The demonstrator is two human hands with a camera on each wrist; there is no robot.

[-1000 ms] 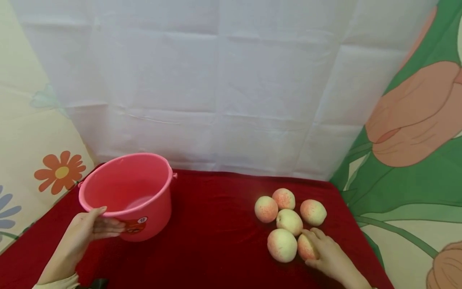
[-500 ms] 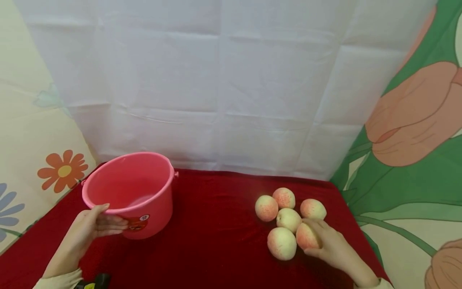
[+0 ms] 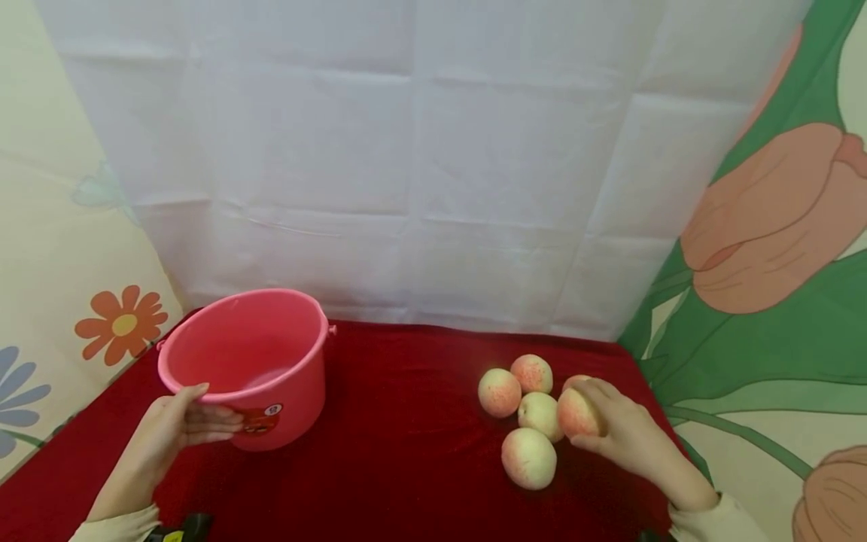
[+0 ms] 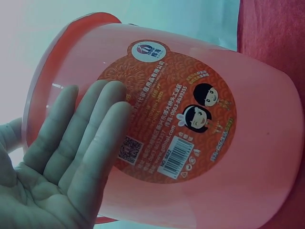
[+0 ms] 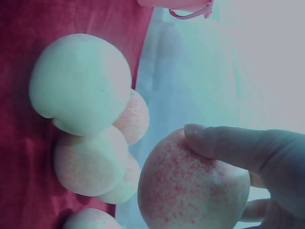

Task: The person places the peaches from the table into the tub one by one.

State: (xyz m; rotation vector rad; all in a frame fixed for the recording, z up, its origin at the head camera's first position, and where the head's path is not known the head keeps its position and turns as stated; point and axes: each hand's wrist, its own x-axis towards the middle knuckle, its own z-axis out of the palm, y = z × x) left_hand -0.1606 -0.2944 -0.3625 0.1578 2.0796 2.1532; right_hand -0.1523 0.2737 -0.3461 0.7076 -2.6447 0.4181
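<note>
My left hand (image 3: 165, 433) holds the near rim of a pink bucket (image 3: 298, 403), thumb over the edge and fingers along the outer wall. In the left wrist view those fingers lie straight beside the round orange label (image 4: 190, 129). My right hand (image 3: 630, 436) grips a red-speckled peach (image 5: 190, 191) between thumb and fingers, lifted off the cloth. Several other peaches lie close together, among them the nearest pale one (image 3: 529, 458) and one at the back (image 3: 531, 374). Another peach (image 3: 576, 381) is mostly hidden behind the held one.
A dark red cloth (image 3: 400, 421) covers the table, between bucket and peaches too. A white sheet (image 3: 406, 165) hangs at the table's back edge. Patterned hangings with flowers (image 3: 124, 325) and tulips (image 3: 765, 226) stand at the sides.
My right hand has raised the peach from the cloth, away from the others. The left hand stays at the bucket rim; the bucket shifts slightly right in view.
</note>
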